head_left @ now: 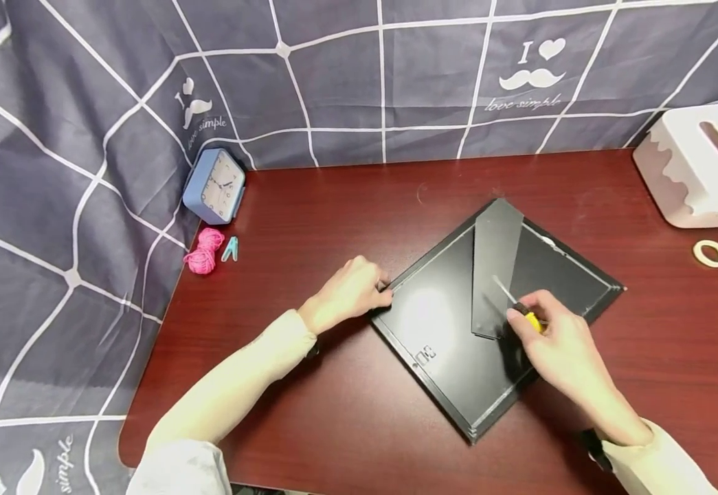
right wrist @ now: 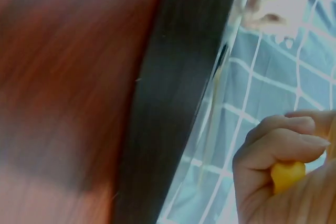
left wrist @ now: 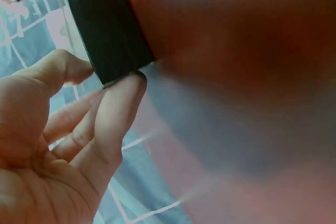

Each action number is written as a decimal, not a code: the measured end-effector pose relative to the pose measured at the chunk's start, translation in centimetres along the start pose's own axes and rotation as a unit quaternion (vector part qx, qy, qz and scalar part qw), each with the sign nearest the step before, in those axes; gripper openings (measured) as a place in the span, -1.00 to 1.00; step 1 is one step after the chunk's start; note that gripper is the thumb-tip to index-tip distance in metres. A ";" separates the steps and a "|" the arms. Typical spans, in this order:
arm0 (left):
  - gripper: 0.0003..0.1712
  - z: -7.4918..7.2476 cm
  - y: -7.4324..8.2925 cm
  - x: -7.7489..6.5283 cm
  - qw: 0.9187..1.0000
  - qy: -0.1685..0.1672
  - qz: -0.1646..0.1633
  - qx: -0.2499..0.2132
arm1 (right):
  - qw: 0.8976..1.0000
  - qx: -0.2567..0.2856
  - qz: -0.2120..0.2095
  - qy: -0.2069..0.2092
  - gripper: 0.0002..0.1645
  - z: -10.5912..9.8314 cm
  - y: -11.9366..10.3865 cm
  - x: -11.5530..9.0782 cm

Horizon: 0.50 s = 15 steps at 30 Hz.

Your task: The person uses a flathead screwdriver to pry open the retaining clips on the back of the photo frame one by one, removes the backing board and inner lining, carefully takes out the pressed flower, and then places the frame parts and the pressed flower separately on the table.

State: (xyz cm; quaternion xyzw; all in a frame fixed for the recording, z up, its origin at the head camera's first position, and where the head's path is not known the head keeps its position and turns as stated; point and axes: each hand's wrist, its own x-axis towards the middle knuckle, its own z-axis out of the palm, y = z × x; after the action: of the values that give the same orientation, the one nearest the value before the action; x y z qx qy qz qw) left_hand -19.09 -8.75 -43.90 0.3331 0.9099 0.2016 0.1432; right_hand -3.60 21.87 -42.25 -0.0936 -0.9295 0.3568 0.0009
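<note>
Sleeves [head_left: 662, 462] flank panel [head_left: 466, 375] on reddish table [head_left: 309, 440] before curtain [head_left: 433, 82].

The left arm [head_left: 241, 385] reaches from the near left side toward the middle — its left hand [head_left: 352, 290] pinches with thumb and fingers. The right arm [head_left: 655, 450] reaches from the near right — its right hand [head_left: 559, 340] has curled fingers.

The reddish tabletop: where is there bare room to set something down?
Bare: the back strip between the alarm clock and tissue box, behind the picture frame; also between the left forearm and frame. Crowded: by the clock, with pink yarn and clothespin; at the frame, with left hand, right hand and screwdriver.
</note>
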 end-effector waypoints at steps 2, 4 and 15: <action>-0.73 0.4 0.5 -1.2 1.000 -0.002 -0.022 -0.019 | 1.000 0.003 0.020 0.016 -0.62 -0.7 1.1 -0.3; -0.72 0.8 1.0 -2.4 0.999 -0.001 -0.041 -0.031 | 0.999 0.002 0.039 0.038 -0.59 -1.6 2.4 -0.7; -0.76 3.1 3.2 -7.7 0.991 0.047 -0.113 -0.061 | 0.970 -0.040 0.167 0.174 -0.57 -6.6 10.2 -1.5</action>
State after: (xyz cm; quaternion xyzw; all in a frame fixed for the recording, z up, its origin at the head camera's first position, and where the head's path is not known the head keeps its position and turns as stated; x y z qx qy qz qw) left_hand -10.43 -10.84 -44.14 0.2088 0.9335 0.2543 0.1423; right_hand 0.12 33.38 -43.99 -0.3083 -0.8999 0.2923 0.0989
